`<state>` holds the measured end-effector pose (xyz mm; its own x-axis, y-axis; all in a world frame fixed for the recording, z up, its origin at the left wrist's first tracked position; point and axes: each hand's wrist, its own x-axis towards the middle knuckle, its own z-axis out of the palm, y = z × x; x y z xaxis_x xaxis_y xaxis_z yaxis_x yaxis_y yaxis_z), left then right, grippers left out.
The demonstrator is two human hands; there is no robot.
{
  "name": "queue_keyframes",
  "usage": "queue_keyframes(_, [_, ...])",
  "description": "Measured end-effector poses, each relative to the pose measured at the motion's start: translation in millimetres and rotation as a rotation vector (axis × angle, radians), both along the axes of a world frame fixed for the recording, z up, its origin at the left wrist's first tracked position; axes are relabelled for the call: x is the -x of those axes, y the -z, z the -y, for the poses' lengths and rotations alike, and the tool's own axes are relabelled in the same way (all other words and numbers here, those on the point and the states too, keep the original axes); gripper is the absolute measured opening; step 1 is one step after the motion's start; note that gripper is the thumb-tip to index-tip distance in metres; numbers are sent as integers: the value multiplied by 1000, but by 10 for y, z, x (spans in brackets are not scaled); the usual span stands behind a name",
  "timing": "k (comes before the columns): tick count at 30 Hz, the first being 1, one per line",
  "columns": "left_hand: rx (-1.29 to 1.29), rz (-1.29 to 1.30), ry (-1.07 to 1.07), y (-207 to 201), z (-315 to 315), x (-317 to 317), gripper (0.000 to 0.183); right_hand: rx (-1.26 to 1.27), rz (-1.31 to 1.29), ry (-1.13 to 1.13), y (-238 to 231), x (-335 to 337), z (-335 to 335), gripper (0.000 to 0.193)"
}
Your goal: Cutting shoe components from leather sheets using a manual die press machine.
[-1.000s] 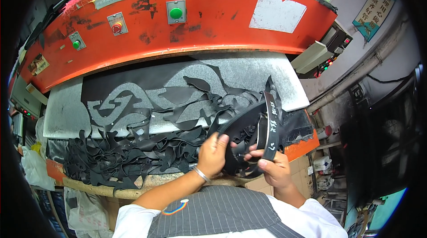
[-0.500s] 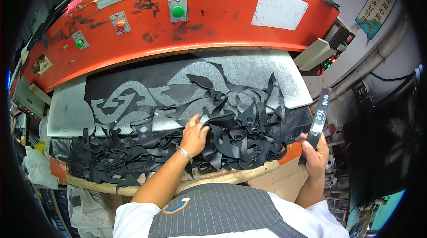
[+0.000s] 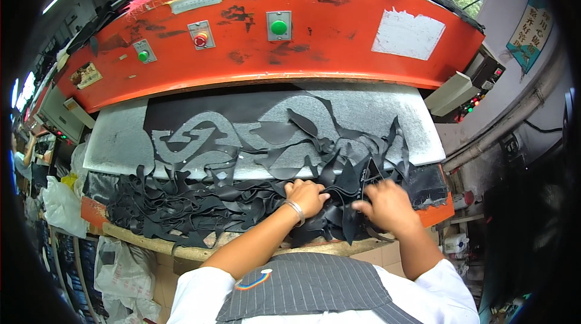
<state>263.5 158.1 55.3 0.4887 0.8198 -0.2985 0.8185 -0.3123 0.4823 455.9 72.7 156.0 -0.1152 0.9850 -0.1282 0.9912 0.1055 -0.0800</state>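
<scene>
On the front edge of the press bed lies a heap of curling black leather-like scraps [image 3: 175, 206]. My left hand [image 3: 307, 197], with a silver bangle at its wrist, is closed on scraps in the heap's middle. Just right of it, my right hand [image 3: 390, 206] is closed round a flat black bar [image 3: 364, 180] with white marks, its upper part showing among the scraps. Behind the hands, a black sheet [image 3: 224, 106] with curved cut-outs lies on a pale grey board [image 3: 115, 142]; its thin strips run forward into the heap.
An orange press beam [image 3: 242, 52] with a green button [image 3: 279, 27] and a red button [image 3: 200, 39] spans the far side above the board. A wooden pole [image 3: 163, 246] runs along the near edge. White plastic bags [image 3: 63, 206] hang at the left. A control box [image 3: 484, 76] stands at the right.
My right hand has brought the bar from the right side down and left into the scraps. My left hand has lowered onto the heap. The whole view has shifted slightly.
</scene>
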Motion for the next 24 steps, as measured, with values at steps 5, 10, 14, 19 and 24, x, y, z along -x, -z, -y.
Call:
queue_keyframes(5, [-24, 222, -38, 84, 74, -61, 37, -287, -103, -184, 313, 60, -1031, 60])
queue_keyframes(10, [-70, 264, 16, 144, 122, -20, 30, 3, -9, 149, 686, 79, -1462, 67])
queue_keyframes(14, [-341, 402, 38, 122, -28, 158, 22, 74, -89, 222, 1054, 147, -1633, 68])
queue_keyframes(19, [-574, 694, -44, -402, -144, 728, 18, 63, -59, 203, 1110, 172, -1728, 67])
queue_keyframes(24, [141, 1890, -423, -585, -131, 1853, 23, 69, -9, 201, 1036, 99, -1639, 69])
